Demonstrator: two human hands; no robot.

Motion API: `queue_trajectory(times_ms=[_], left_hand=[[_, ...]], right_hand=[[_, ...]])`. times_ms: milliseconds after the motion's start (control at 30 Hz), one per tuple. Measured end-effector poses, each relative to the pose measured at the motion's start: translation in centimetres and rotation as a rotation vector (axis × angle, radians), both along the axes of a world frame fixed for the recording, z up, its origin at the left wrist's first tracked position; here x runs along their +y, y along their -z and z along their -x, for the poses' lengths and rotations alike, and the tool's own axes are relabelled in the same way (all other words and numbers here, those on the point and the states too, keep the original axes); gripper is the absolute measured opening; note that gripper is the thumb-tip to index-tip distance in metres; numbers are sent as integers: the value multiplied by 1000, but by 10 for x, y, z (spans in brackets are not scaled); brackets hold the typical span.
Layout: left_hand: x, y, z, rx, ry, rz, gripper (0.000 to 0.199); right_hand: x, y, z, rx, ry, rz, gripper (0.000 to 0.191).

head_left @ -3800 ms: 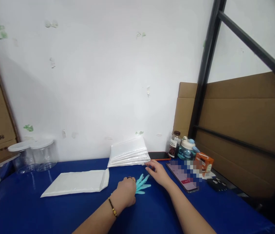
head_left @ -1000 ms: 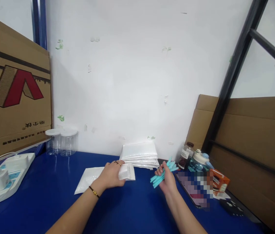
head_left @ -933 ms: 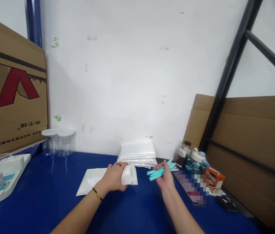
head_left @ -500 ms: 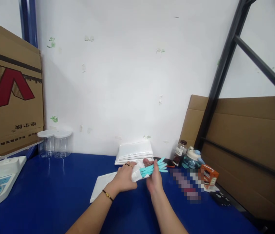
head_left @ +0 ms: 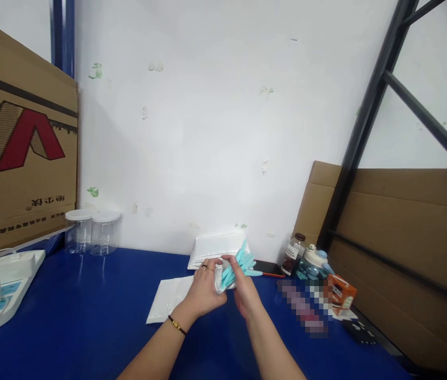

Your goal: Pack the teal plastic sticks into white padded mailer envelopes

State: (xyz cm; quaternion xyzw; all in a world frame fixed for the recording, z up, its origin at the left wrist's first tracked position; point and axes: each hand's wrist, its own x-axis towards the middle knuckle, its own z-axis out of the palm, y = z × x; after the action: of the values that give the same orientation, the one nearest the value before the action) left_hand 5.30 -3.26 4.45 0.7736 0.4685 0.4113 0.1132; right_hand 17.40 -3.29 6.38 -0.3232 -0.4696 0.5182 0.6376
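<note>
A fanned bundle of thin teal plastic sticks is between my two hands above the blue table. Their exact kind I cannot make out. My left hand, with a ring and a dark bracelet at the wrist, is closed on a crinkled white plastic wrapper around the bundle's left end. My right hand closes around the sticks from the right, its thumb and fingers against them. A flat white padded envelope lies on the table just left of my left hand. Behind both hands rests a stack of similar envelopes.
Two clear lidded jars stand at the back left, near a white power strip and a large carton. To the right are a phone, a brown-capped bottle, a teal water bottle and an orange box.
The sticks have tilted from nearly level to steeper and fanned out more. My right hand has shifted left, closer to my left hand. The view has shifted slightly.
</note>
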Motion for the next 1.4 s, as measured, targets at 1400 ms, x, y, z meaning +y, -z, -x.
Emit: queue_trajectory(times_ms=[1400], left_hand=[[4,5,16,-309,52,88,84]], right_hand=[[6,-91,5,-202,-119,28,50]])
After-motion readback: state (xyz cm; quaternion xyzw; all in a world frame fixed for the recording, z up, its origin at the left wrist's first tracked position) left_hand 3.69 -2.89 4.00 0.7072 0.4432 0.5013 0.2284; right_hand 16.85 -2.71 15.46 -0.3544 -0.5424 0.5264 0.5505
